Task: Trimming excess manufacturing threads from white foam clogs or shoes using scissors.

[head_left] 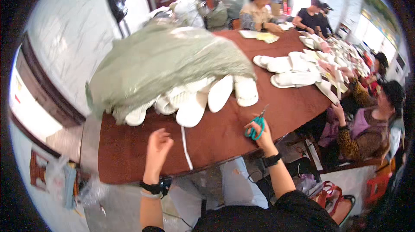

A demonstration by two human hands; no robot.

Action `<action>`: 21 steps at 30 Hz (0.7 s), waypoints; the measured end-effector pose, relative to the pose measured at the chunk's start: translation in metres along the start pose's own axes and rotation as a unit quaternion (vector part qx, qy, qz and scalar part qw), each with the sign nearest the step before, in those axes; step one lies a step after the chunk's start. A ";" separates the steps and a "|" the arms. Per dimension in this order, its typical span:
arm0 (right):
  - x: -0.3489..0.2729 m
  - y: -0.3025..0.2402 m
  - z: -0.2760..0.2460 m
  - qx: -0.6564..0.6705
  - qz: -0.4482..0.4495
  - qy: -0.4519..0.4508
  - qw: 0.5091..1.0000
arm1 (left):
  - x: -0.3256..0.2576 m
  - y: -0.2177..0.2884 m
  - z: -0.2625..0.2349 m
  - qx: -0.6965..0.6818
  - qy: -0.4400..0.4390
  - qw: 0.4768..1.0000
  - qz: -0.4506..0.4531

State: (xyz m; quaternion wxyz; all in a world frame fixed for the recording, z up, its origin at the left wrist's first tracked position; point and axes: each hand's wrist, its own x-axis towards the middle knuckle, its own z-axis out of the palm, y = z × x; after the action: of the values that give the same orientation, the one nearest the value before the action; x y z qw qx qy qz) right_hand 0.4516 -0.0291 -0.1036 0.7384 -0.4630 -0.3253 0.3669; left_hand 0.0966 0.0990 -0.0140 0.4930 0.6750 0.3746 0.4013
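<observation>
R hand is clamped on teal scissors, tips pointing away from the wearer; too blurry to tell if the blades are apart. The scissors sit nearer the wearer than the big green sack and off to its R. L hand has its fingers loosely curled & a bit apart, w/ nothing visible in its grasp, on the wearer's side of the sack. Just R of that hand, a thin white strip runs from the sack's side twd the near edge of the brown tabletop.

White slippers poke out from under the sack's near side, soles & straps mixed. More white footwear lies R of the sack, w/ a bigger white & pink heap farther R. Beyond the sack, slightly R, a person in a tan top sits near some pale yellow pieces. Well R of the sack, a co-worker w/ leopard-print sleeves has a hand up by the tabletop edge. Bulky bags are piled behind the sack.
</observation>
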 end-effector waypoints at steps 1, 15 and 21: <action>0.000 0.001 0.003 0.000 0.007 -0.005 1.000 | 0.016 -0.012 0.018 -0.013 -0.030 0.999 0.012; 0.000 0.002 0.003 0.057 0.032 -0.038 0.997 | 0.119 -0.040 0.163 -0.151 -0.066 0.980 -0.110; 0.003 -0.006 -0.001 0.076 0.041 -0.035 0.996 | 0.056 0.009 0.107 -0.292 -0.046 0.947 -0.124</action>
State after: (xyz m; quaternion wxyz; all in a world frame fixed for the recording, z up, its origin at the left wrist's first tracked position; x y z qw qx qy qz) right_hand 0.4554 -0.0289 -0.0977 0.7434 -0.4057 -0.3031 0.4368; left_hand 0.2171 0.1084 -0.0162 0.7309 0.4680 0.2983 0.3972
